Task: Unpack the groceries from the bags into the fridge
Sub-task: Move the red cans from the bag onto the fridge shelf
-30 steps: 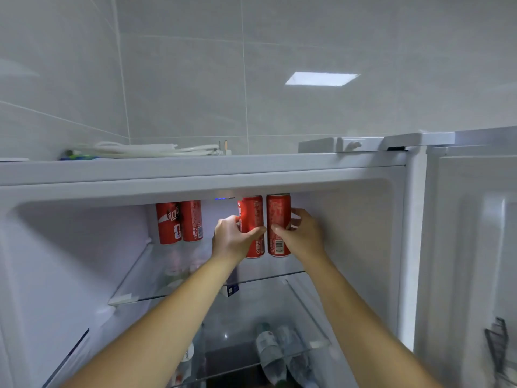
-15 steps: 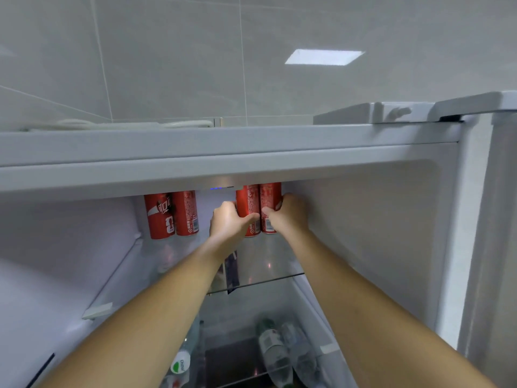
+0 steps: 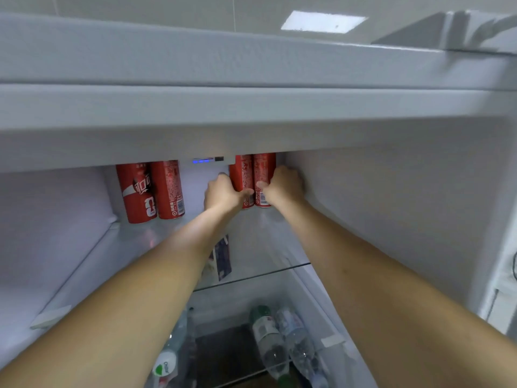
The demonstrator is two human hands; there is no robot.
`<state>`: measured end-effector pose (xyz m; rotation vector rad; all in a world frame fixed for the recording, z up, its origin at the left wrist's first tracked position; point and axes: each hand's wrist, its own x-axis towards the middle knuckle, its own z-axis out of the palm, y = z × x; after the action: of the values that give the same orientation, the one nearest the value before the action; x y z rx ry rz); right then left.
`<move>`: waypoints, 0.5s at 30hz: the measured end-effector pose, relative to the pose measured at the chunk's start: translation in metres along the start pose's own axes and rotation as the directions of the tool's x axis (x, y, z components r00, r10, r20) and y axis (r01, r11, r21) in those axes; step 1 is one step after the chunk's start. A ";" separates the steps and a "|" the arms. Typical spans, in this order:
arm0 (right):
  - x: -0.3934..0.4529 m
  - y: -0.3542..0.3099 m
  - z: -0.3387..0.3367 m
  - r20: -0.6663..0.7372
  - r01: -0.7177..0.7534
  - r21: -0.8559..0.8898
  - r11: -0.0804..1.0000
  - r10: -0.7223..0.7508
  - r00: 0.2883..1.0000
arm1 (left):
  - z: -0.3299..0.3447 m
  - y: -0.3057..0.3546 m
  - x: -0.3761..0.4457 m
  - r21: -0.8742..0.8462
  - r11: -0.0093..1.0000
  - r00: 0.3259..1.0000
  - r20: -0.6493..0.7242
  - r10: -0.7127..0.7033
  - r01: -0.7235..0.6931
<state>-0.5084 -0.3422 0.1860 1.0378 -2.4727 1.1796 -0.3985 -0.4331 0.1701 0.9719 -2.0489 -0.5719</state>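
A: Where were the cans (image 3: 252, 179)?
B: Upright at the back of the top shelf (image 3: 260, 247); left hand (image 3: 222, 193) and right hand (image 3: 284, 186) each gripped one.
A: Risk?
B: A clumsy release — one could have tipped; they stood touching.

Four red cans (image 3: 167, 189) stand above, and perhaps four bottles (image 3: 270, 340) lie below.

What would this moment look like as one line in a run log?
step: placing cola cans | left hand: grips left can | right hand: grips right can | place: top glass shelf, back right | state: both cans upright
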 end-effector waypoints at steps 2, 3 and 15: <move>0.001 0.001 0.000 0.002 0.019 -0.019 1.000 -0.019 1.000 | -0.001 0.001 0.001 0.033 0.999 1.000 0.011 0.010 -0.011; 0.000 0.002 -0.001 0.000 0.027 -0.027 0.999 -0.027 1.000 | -0.002 0.002 0.002 0.051 0.999 1.000 0.023 0.017 -0.018; -0.097 -0.011 -0.042 0.057 0.100 -0.071 0.992 -0.096 0.994 | -0.063 -0.001 -0.064 0.048 0.998 0.999 0.039 0.028 -0.030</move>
<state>-0.4350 -0.2663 0.1755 1.1708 -2.4538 1.0364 -0.3214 -0.3870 0.1774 0.9645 -2.1165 -0.5312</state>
